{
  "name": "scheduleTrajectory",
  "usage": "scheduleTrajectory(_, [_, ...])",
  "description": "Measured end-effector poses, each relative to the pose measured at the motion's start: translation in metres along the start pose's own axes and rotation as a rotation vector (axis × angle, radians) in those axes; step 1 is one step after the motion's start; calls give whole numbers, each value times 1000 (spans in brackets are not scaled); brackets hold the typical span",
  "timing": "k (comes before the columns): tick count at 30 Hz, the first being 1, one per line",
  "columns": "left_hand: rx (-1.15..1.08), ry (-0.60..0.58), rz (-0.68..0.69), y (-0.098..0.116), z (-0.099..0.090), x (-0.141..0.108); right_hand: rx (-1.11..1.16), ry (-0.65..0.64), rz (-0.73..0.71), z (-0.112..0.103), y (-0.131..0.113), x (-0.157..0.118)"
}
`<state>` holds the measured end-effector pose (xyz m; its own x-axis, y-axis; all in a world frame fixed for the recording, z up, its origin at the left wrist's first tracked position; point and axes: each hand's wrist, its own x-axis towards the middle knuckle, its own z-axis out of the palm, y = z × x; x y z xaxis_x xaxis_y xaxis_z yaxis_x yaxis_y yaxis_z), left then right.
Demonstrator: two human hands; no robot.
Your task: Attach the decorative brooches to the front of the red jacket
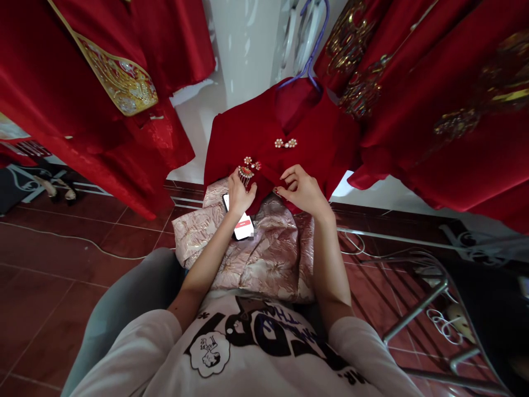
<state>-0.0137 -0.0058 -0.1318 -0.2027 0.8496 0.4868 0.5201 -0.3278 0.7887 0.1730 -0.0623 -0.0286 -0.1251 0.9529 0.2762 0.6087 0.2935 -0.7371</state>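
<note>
A dark red garment hangs before me, its lower part over my lap. My left hand is closed at its lower left, fingers by a fan-shaped beaded ornament with dangling tassels. Just above that ornament is a flower-shaped beaded clasp, and a similar pearl clasp sits higher up. My right hand is at the garment's lower middle with curled fingers; anything between them is too small to make out. Partly under my left wrist, a lit phone lies on pink shiny brocade cloth.
Red garments with gold embroidery hang at the left, and more red ones at the right. A purple hanger holds the middle garment. A metal-framed chair stands at right. A white cable crosses the tiled floor.
</note>
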Motion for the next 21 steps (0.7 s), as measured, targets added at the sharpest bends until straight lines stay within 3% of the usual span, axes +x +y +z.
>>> scheduleTrajectory(9, [-14, -18, -206, -6, -13, 10, -11, -2, -3, 0, 0, 0])
scheduleTrajectory(13, [-33, -21, -236, -6, -20, 14, -7, -5, 8, 0, -1, 0])
scheduleTrajectory(17, [13, 27, -208, 1, -23, 12, -2, -7, -7, 0, -2, -1])
scheduleTrajectory(21, [123, 102, -80, 6, -26, 9, -3, -9, -6, 0, -2, 0])
